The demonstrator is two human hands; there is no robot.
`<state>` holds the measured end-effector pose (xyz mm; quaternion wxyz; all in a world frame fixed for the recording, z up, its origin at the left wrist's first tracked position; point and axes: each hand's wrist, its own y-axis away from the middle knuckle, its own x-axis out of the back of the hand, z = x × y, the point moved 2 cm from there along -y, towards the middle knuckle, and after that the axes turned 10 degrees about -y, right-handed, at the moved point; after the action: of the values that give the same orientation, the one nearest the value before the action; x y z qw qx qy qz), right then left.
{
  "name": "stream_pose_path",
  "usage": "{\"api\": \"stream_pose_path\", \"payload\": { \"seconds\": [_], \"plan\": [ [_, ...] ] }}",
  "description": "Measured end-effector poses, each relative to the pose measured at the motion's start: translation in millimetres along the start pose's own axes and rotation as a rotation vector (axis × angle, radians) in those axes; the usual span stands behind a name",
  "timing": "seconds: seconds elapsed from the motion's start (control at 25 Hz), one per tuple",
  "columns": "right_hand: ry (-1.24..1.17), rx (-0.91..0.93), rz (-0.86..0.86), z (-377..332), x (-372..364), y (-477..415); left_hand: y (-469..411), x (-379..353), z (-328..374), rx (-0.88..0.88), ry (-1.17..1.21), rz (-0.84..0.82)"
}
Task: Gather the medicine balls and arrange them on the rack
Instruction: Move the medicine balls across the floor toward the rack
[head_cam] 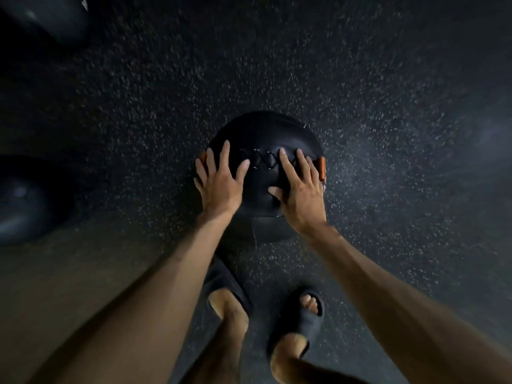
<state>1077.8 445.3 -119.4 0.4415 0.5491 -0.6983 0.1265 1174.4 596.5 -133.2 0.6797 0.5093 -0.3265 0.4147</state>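
Observation:
A black medicine ball (261, 134) with crossed lacing and orange tabs at its sides lies on the dark speckled rubber floor, just in front of my feet. My left hand (220, 184) lies on its left upper side with the fingers spread and straight. My right hand (300, 191) lies on its right upper side, fingers spread too. Both palms press on the ball's surface. The rack is not in view.
Two more dark balls sit at the left edge: one at mid height (25, 200), one in the top corner (52, 15). My feet in black slides (306, 320) stand right behind the ball. Speckled floor (388, 106) stretches ahead and to the right.

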Motion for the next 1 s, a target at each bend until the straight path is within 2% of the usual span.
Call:
{"api": "stream_pose_path", "payload": {
  "seconds": [0.08, 0.24, 0.36, 0.44, 0.56, 0.64, 0.72, 0.8, 0.92, 1.0],
  "plan": [
    [-0.005, 0.009, 0.048, -7.7, 1.3, -32.8, -9.3, 0.9, 3.6, -0.075, 0.025, 0.113],
    [-0.073, 0.006, 0.127, -34.1, 10.4, -120.4, -24.3, -8.4, 1.8, -0.363, -0.136, 0.240],
    [-0.149, 0.015, 0.177, -55.5, 13.3, -170.4, -65.6, 3.6, 1.6, -0.315, -0.152, 0.294],
    [-0.188, 0.100, 0.241, -60.4, 14.1, -181.6, -96.7, 15.7, 6.4, -0.260, -0.135, 0.245],
    [-0.085, 0.256, 0.315, -53.1, 5.9, -172.6, -150.8, 37.3, 15.1, -0.151, -0.056, 0.120],
    [-0.057, 0.246, 0.311, -46.5, -2.7, -167.7, -182.9, 52.5, 21.4, -0.064, 0.034, 0.022],
    [-0.064, 0.165, 0.291, -49.4, -8.4, -175.5, -199.3, 60.9, 22.2, -0.024, 0.089, -0.002],
    [-0.060, 0.113, 0.301, -59.5, -7.0, -192.9, -201.6, 62.5, 15.7, -0.070, 0.115, 0.066],
    [-0.074, 0.075, 0.316, -71.2, 2.8, -230.9, -187.3, 53.6, -2.7, -0.260, 0.040, 0.250],
    [-0.085, 0.036, 0.308, -77.3, 13.8, -267.4, -186.4, 44.1, -7.8, -0.360, -0.032, 0.312]
  ]
}}
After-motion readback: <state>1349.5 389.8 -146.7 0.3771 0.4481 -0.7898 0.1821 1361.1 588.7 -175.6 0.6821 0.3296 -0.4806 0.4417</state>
